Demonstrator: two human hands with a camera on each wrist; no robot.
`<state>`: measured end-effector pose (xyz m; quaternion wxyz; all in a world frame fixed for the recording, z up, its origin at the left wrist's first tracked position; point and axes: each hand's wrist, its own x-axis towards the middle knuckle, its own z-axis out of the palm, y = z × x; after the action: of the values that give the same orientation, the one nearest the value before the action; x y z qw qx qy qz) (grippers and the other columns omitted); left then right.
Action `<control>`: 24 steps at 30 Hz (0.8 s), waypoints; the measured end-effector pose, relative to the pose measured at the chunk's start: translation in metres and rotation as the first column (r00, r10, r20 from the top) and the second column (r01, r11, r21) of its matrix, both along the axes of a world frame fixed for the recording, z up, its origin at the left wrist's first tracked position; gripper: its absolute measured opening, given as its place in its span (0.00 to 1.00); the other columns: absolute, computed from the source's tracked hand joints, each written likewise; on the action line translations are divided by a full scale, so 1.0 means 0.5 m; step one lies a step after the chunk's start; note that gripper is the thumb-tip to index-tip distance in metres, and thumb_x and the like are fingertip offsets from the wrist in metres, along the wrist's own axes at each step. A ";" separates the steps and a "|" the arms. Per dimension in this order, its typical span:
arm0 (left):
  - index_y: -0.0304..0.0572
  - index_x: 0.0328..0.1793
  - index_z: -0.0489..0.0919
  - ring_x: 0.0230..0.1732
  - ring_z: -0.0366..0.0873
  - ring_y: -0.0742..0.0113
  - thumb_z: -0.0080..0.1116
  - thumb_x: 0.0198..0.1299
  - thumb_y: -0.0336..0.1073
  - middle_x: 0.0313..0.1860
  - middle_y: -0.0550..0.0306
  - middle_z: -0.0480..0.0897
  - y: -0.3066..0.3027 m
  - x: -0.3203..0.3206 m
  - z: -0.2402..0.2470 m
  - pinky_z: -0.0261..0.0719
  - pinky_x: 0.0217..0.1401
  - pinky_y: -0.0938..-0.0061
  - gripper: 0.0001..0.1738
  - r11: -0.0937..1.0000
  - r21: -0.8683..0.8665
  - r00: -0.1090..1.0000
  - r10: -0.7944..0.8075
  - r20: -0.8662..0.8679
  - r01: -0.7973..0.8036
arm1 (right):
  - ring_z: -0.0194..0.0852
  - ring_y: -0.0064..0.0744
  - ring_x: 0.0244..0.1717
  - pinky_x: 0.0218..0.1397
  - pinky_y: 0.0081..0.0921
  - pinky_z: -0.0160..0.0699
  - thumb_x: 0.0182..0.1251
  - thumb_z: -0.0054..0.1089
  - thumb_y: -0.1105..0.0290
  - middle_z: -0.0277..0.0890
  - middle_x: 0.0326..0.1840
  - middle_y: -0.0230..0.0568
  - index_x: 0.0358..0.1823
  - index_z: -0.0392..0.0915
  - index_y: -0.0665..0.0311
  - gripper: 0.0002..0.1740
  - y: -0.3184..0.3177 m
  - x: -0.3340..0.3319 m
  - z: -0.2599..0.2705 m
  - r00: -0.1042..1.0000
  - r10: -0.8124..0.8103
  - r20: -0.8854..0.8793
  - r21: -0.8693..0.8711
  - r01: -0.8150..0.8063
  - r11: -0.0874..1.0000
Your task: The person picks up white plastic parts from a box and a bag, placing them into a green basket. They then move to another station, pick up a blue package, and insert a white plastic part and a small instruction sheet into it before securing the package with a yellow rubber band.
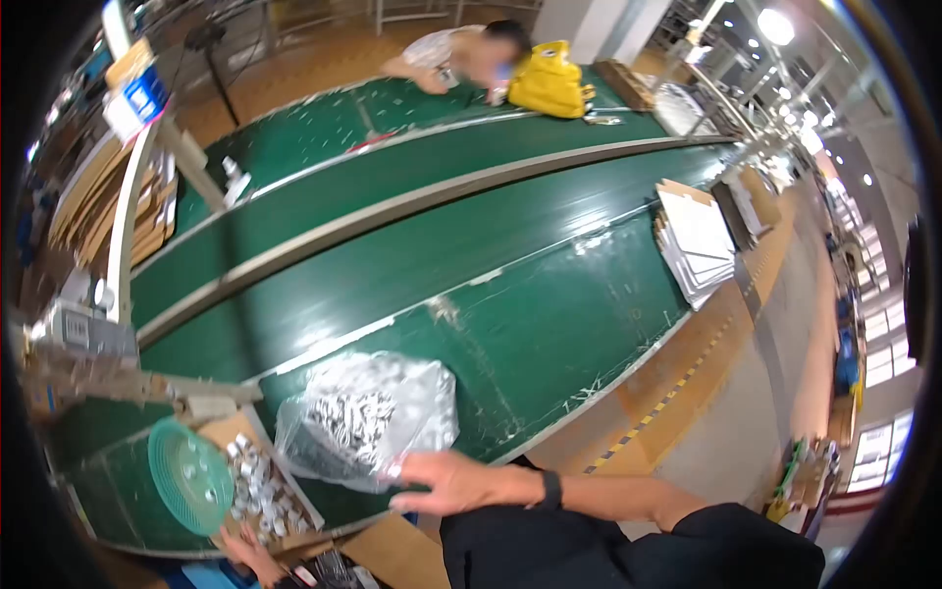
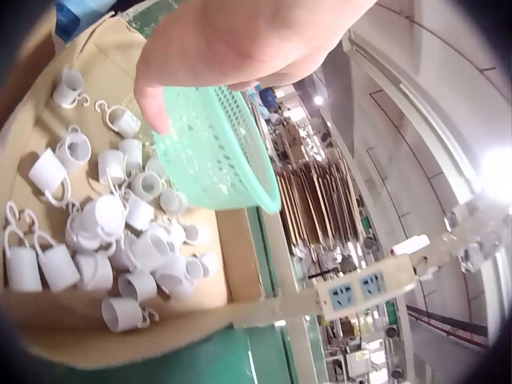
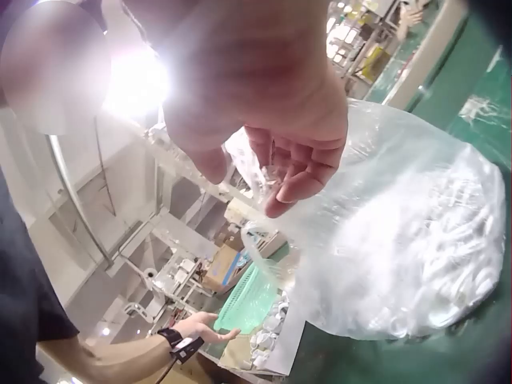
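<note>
My left hand point(image 1: 253, 556) holds the near edge of a round green plastic basket point(image 1: 167, 481), its thumb over the rim in the left wrist view. The basket tilts above a shallow cardboard box point(image 2: 232, 264) of small white cup-shaped pieces with hooks point(image 2: 104, 216). A few light bits show inside the basket. My right hand point(image 1: 446, 483) pinches the edge of a clear plastic bag point(image 1: 432, 398), fingers curled on the film in the right wrist view point(image 3: 292, 164). Many small white pieces point(image 1: 358, 422) fill the bag, which lies on the green table.
A long green work surface point(image 1: 491, 324) with a raised rail point(image 1: 412, 201) runs across. White panels point(image 1: 695, 236) are stacked at its right end. Opposite, a person point(image 1: 461, 54) leans beside a yellow bag point(image 1: 549, 83). A metal post point(image 1: 123, 236) stands at the left.
</note>
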<state>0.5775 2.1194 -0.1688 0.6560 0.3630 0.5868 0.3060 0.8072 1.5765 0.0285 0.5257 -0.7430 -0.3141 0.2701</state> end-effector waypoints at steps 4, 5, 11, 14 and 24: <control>0.27 0.68 0.73 0.61 0.78 0.54 0.61 0.72 0.49 0.63 0.42 0.75 -0.225 0.120 0.108 0.81 0.64 0.63 0.32 0.926 0.359 0.944 0.217 -0.248 -0.118 | 0.80 0.54 0.58 0.58 0.39 0.82 0.79 0.57 0.57 0.74 0.65 0.54 0.70 0.71 0.69 0.28 -0.009 -0.021 0.044 0.985 0.132 0.112 -0.207 -0.107 0.972; 0.27 0.67 0.75 0.61 0.78 0.54 0.61 0.72 0.47 0.64 0.41 0.76 -0.279 0.140 0.132 0.80 0.65 0.62 0.30 0.875 0.480 0.933 0.223 -0.283 -0.063 | 0.80 0.54 0.58 0.59 0.39 0.81 0.80 0.56 0.58 0.74 0.66 0.54 0.70 0.71 0.69 0.27 -0.033 -0.028 0.038 0.984 0.084 0.156 -0.199 -0.052 0.979; 0.28 0.62 0.83 0.64 0.80 0.53 0.63 0.72 0.38 0.67 0.34 0.80 -0.706 0.268 0.386 0.77 0.70 0.57 0.21 0.392 0.897 0.979 -0.088 -0.183 0.203 | 0.82 0.46 0.57 0.59 0.36 0.81 0.81 0.55 0.56 0.78 0.61 0.48 0.74 0.70 0.64 0.28 -0.238 -0.067 0.024 0.979 -0.203 -0.025 0.077 0.205 0.976; 0.29 0.76 0.69 0.71 0.72 0.53 0.44 0.81 0.45 0.72 0.45 0.74 -1.012 0.316 0.539 0.68 0.75 0.61 0.28 0.422 0.782 0.790 -0.597 -0.141 0.459 | 0.82 0.27 0.55 0.60 0.33 0.80 0.84 0.51 0.48 0.81 0.60 0.38 0.81 0.64 0.60 0.34 -0.371 -0.102 0.003 0.841 -0.219 -0.495 0.242 0.375 0.895; 0.33 0.75 0.70 0.69 0.74 0.35 0.58 0.73 0.46 0.71 0.33 0.75 -1.760 0.269 0.335 0.74 0.71 0.47 0.32 -0.891 0.433 -0.423 -0.448 -0.788 0.137 | 0.87 0.43 0.53 0.55 0.34 0.87 0.85 0.45 0.58 0.84 0.57 0.54 0.64 0.75 0.75 0.25 -1.155 -0.401 -0.065 0.333 -0.481 -0.811 0.286 0.943 0.172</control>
<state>0.7121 1.2396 -0.0013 0.2753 0.8367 -0.4532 -0.1368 0.6068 0.9990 -0.0041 0.8981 -0.3959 0.1910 0.0141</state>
